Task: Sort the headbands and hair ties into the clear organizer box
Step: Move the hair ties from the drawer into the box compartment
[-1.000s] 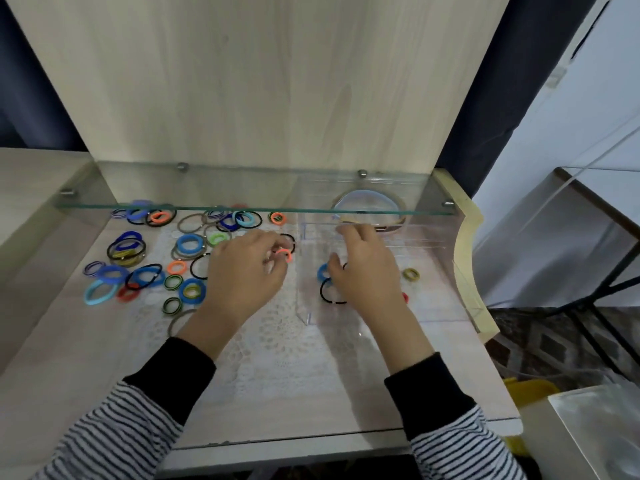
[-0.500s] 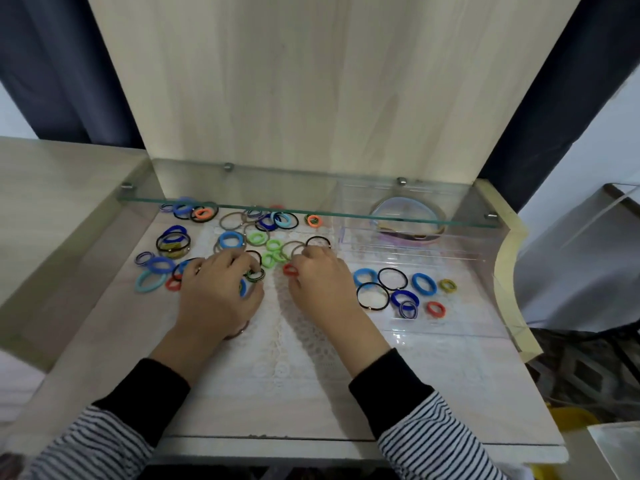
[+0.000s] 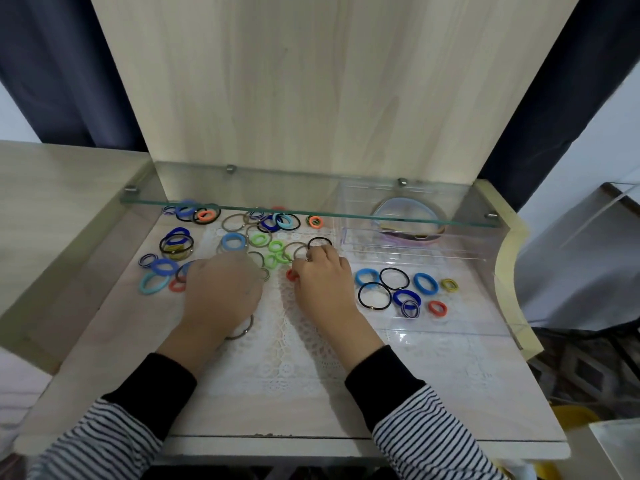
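Now | left hand (image 3: 221, 292) fingers (image 3: 239, 266) curled, hold unclear | right hand (image 3: 322, 282) likewise | glass shelf (image 3: 311, 197) overhangs hair ties (image 3: 225, 242)

Your left hand (image 3: 221, 292) lies palm down, fingers bent forward with the tips tucked out of sight. Your right hand (image 3: 325, 282) sits near it, also palm down, fingers curled at the tips; whether either one pinches anything is hidden.

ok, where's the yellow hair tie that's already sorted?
Head view, right side: yellow hair tie lies in the clear organizer box, rightmost there, just right of a blue tie.
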`<move>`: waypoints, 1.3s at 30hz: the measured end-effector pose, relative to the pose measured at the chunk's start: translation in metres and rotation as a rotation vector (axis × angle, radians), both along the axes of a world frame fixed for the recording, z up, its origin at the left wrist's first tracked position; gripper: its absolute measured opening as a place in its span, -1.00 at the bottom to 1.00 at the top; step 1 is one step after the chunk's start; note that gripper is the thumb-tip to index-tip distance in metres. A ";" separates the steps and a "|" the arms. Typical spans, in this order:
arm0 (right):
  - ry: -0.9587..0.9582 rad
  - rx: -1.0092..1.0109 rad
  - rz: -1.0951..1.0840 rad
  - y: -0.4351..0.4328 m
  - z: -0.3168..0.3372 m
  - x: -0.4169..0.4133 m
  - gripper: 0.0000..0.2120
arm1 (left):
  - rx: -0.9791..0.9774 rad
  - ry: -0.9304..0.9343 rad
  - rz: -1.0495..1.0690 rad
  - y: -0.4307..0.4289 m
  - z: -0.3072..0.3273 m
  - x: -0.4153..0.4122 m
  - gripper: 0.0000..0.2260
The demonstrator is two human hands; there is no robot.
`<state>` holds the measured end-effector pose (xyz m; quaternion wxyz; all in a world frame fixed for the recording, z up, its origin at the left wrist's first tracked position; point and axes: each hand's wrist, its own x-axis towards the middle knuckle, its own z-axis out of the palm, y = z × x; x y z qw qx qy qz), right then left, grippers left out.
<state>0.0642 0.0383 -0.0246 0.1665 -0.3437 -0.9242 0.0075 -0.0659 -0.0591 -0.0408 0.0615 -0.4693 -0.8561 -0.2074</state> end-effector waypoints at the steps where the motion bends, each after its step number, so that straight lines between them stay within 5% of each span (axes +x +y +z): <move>1: 0.003 0.000 0.000 0.000 0.001 0.002 -0.82 | 0.007 0.003 -0.009 0.001 0.001 0.002 -0.96; 16: 0.252 -0.031 -0.238 0.054 0.034 0.091 -0.88 | 0.211 -0.101 -0.421 0.059 0.027 0.080 -0.89; 27: -0.101 -0.223 -0.518 0.086 0.041 0.176 -0.79 | -0.003 -0.082 -0.575 0.124 0.024 0.142 -0.89; 39: -0.263 -0.354 -0.526 0.088 0.050 0.201 -0.79 | -0.110 0.016 -0.530 0.150 0.022 0.159 -0.85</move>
